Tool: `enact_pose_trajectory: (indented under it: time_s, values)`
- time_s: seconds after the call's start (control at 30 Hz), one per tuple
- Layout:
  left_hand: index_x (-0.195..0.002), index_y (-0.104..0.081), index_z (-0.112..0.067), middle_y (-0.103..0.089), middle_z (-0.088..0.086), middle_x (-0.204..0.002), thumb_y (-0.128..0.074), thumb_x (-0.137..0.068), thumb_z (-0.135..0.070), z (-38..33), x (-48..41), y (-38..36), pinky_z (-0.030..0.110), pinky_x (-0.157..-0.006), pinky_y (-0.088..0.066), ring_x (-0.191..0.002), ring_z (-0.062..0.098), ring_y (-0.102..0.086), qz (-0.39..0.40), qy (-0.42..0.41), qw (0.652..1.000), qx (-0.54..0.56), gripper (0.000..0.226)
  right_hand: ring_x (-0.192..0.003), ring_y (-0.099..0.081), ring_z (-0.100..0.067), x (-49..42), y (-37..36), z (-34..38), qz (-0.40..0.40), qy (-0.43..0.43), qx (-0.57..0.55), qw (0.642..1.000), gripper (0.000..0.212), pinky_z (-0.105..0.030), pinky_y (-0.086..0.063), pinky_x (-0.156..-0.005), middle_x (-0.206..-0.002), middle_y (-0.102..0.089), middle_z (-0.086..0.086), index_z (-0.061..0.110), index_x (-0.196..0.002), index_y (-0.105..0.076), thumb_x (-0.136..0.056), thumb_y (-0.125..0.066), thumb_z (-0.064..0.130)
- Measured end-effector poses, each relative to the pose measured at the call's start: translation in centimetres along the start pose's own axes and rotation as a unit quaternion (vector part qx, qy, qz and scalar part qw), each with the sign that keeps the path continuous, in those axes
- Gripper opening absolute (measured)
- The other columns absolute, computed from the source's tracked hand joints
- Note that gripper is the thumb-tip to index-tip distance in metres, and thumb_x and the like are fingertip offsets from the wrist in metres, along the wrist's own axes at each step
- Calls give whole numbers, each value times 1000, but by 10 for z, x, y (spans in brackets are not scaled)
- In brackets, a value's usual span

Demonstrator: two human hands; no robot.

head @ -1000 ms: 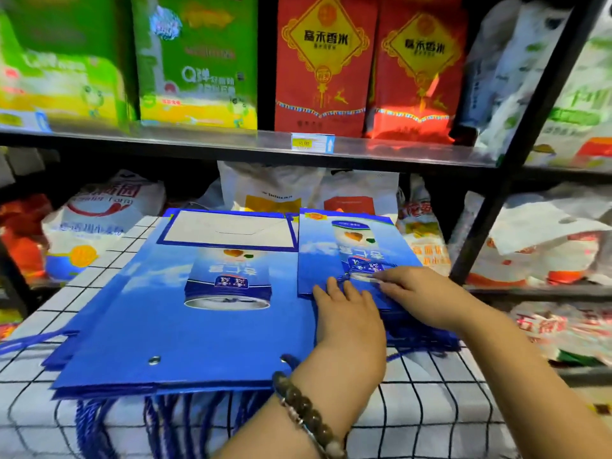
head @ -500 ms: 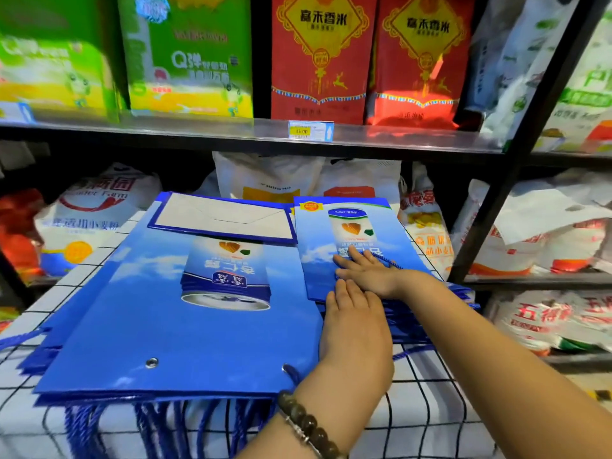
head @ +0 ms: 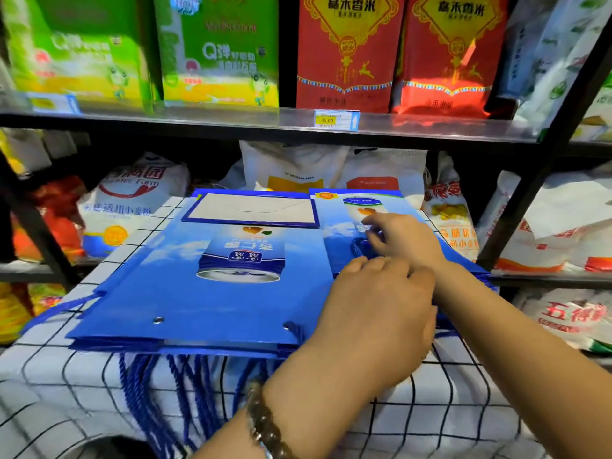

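Two stacks of flat blue paper bags lie on a checked cloth (head: pixel 447 425). The large left stack (head: pixel 185 293) shows a printed can, and blue cords hang off its near edge. My left hand (head: pixel 381 313), wearing a bead bracelet, lies on the smaller right stack (head: pixel 341 233). Its fingers are curled down on the top bag and its fingertips are hidden. Just beyond it, my right hand (head: pixel 404 240) pinches a blue cord handle (head: pixel 359 248) that loops up off the top bag.
A dark metal shelf (head: pixel 231 120) with a price tag (head: pixel 336 120) runs across above, loaded with green boxes and red rice packs. White flour and rice sacks fill the lower shelves behind and on both sides. A black upright post (head: pixel 530 193) stands on the right.
My right hand has gone from lying flat on the right stack to pinching the blue cord. My left hand's fingers have curled from flat. The camera has moved closer.
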State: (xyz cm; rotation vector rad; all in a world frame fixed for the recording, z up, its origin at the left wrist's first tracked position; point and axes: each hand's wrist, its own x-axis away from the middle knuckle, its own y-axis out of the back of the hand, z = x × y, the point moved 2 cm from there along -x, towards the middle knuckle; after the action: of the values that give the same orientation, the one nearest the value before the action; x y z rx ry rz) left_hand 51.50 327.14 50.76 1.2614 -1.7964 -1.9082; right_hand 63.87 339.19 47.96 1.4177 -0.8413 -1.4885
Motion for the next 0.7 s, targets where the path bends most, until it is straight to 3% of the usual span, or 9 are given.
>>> enact_pose_trajectory:
  time_s: [0.1, 0.2, 0.27, 0.37, 0.43, 0.5, 0.57, 0.63, 0.7]
  values:
    - [-91, -64, -28, -67, -11, -86, -36, -78, -40, 10, 28, 28, 25, -72, -47, -76, 12, -62, -40, 8, 998, 47, 33, -101, -60, -23, 16, 20, 28, -55, 40, -145, 987, 27, -36, -48, -81, -103, -69, 0, 20, -115, -62, -90, -52, 23]
    - [-96, -62, -32, -67, -16, -91, -41, -77, -47, 41, 64, 43, 20, -76, -39, -80, 8, -62, -46, 59, 997, 32, 32, -88, -63, -10, 54, 40, 69, -50, 100, -265, 958, 28, -35, -51, -78, -93, -71, 7, 23, -101, -69, -81, -51, 33]
    - [-107, -61, -34, -65, -17, -104, -37, -74, -60, 65, 83, 51, 20, -82, -43, -93, 8, -62, 1, 123, 992, 18, 48, -83, -61, -2, 85, 50, 90, -29, 131, -294, 946, 28, -30, -52, -74, -89, -69, 12, 26, -93, -69, -79, -51, 42]
    - [-138, -26, -46, -24, -19, -150, -5, -56, -78, 89, 102, 53, 30, -110, -18, -138, 7, -23, 116, 196, 973, -43, 90, -78, -57, -4, 125, 53, 105, -54, 167, -248, 953, 24, -31, -50, -66, -82, -62, 15, 27, -85, -66, -78, -53, 47]
    - [-141, -5, -50, 0, -22, -153, 9, -49, -77, 97, 113, 45, 26, -111, -3, -142, 6, -2, 110, 185, 974, -69, 97, -73, -51, -7, 143, 51, 111, -83, 163, -197, 963, 27, -24, -43, -62, -78, -56, 12, 25, -79, -63, -77, -54, 50]
    - [-138, -27, -48, -24, -17, -150, 5, -62, -78, 100, 117, 42, 32, -108, -23, -138, 12, -28, 127, 183, 971, -89, 87, -62, -43, -9, 158, 46, 116, -115, 114, -186, 969, 35, -17, -32, -56, -64, -49, 9, 24, -65, -57, -79, -50, 55]
    - [-119, -59, -37, -60, -7, -125, -12, -80, -71, 104, 119, 42, 38, -86, -48, -112, 19, -60, 133, 204, 967, -79, 70, -53, -43, -9, 167, 40, 120, -110, 48, -152, 981, 48, -18, -29, -49, -52, -44, 12, 29, -57, -55, -83, -36, 66]
    - [-116, -62, -34, -63, -5, -121, -16, -80, -70, 109, 119, 43, 41, -84, -50, -108, 20, -62, 98, 203, 970, -92, 69, -57, -49, 1, 170, 34, 131, -24, -10, -99, 995, 52, -10, -26, -45, -58, -46, 16, 40, -78, -60, -79, -24, 76]
    - [-130, -48, -39, -46, -9, -138, -11, -73, -75, 113, 117, 43, 40, -102, -35, -127, 18, -46, 77, 203, 974, -70, 77, -75, -50, 1, 176, 24, 132, 15, -49, -149, 987, 46, -10, -33, -57, -71, -52, 16, 49, -110, -50, -76, -32, 75]
